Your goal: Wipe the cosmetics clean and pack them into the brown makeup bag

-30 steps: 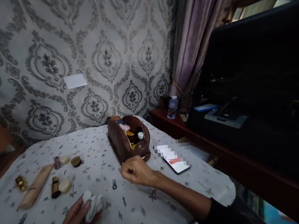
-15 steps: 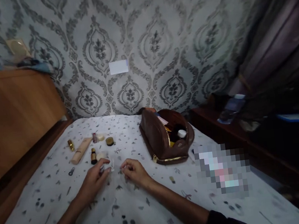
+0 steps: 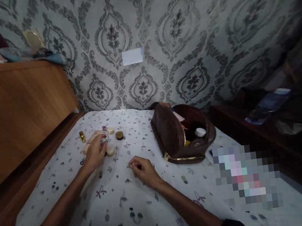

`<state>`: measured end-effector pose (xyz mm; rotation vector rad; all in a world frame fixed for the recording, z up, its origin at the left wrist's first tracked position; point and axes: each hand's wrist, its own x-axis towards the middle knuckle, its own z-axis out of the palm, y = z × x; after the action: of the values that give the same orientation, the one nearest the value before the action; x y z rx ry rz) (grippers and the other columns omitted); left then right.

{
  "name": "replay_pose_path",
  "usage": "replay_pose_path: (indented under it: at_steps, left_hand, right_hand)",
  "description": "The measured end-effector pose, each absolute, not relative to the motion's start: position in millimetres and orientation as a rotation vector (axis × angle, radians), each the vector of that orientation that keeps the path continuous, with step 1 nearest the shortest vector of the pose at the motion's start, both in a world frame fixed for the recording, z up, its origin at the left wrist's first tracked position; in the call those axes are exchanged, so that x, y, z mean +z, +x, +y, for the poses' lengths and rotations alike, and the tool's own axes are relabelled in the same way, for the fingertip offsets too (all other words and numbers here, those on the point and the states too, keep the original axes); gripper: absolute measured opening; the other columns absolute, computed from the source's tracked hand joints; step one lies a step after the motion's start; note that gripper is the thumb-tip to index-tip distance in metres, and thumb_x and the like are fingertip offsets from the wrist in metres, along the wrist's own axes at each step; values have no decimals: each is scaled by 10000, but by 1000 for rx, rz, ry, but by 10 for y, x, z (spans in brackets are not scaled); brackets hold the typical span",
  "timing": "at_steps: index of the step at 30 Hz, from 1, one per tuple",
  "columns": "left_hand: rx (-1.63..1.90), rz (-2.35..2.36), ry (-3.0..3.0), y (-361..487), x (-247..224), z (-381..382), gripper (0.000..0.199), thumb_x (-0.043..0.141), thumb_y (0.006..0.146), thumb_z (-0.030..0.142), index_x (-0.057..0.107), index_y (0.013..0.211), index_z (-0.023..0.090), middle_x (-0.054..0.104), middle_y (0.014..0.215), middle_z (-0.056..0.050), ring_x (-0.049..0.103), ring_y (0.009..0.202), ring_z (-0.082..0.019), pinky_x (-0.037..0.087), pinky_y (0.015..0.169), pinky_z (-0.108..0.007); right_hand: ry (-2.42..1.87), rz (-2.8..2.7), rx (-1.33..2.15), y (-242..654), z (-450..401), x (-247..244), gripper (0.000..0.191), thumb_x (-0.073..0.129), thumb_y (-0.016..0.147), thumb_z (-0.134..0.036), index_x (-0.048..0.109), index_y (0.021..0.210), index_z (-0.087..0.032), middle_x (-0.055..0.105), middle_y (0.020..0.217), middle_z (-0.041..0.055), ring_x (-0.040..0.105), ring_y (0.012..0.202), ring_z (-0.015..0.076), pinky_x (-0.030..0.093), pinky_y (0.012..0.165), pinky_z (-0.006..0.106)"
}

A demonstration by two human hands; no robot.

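My left hand (image 3: 96,151) is over the group of cosmetics at the left, its fingers closed round a small clear or whitish item (image 3: 104,136) that is hard to make out. Under and beside it lie a beige tube (image 3: 87,147), a cream-coloured round piece (image 3: 110,150) and a small pale jar (image 3: 110,131). A gold-and-dark round jar (image 3: 119,135) sits just right of them, and a gold lipstick-like tube (image 3: 82,136) to the left. My right hand (image 3: 145,170) hovers over the sheet with curled fingers, thumb and forefinger pinched; anything between them is too small to tell.
An open brown bag (image 3: 170,132) with items inside stands at the centre right. Beyond it is a patterned wall with a white card (image 3: 132,56). A wooden cabinet (image 3: 22,117) is at the left; a clear bottle (image 3: 268,106) lies at the right. A pixelated patch covers something nearby.
My left hand has moved forward and away from my right hand, over the cosmetics, with the small item. My right hand stays curled. The view has shifted, so the scene sits further right.
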<state>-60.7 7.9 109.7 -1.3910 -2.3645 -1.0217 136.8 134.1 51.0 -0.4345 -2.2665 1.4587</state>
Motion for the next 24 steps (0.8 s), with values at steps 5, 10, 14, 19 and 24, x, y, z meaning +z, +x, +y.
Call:
replay_pose_path:
  at_steps: [5, 10, 14, 19, 24]
  left_hand:
    - [-691, -2417, -1554, -675, 1108, 535, 305, 370, 942, 281, 508, 1193, 174, 600, 1216, -110, 530, 1165, -239, 407, 1013, -379]
    - [-435, -2572, -1530, -697, 966, 956, 343, 472, 902, 282, 527, 1196, 114, 618, 1138, -174, 574, 1084, -302, 433, 945, -444]
    - [-290, -2633, -1499, -685, 890, 1070, 360, 495, 881, 236, 523, 1209, 92, 595, 1159, -212, 567, 1085, -322, 430, 922, -441]
    - [-225, -2636, -1574, -724, 970, 1032, 374, 487, 894, 290, 521, 1218, 105, 629, 1083, -194, 597, 1024, -317, 454, 867, -424]
    - [-368, -2565, -1741, -568, 1015, 904, 446, 497, 879, 391, 527, 1240, 131, 661, 1075, -158, 614, 1024, -319, 467, 870, -428]
  right_hand:
    - [-437, -2271, 1451, 1375, 1337, 533, 121, 523, 803, -157, 643, 792, -175, 536, 511, -63, 448, 476, 87, 340, 514, 191]
    - [-434, -2285, 1462, 1380, 1340, 563, 120, 527, 806, -156, 644, 785, -172, 521, 500, -68, 433, 471, 86, 332, 522, 196]
    - [-453, -2279, 1472, 1378, 1330, 576, 123, 534, 801, -150, 653, 785, -174, 519, 508, -68, 440, 483, 88, 327, 521, 198]
    - [-484, -2203, 1568, 1369, 1311, 527, 106, 549, 775, -121, 644, 781, -168, 509, 508, -71, 442, 475, 75, 332, 508, 191]
    - [-486, -1827, 1840, 1323, 1347, 433, 284, 598, 826, -377, 593, 1038, -188, 589, 706, -24, 559, 556, 101, 421, 485, 200]
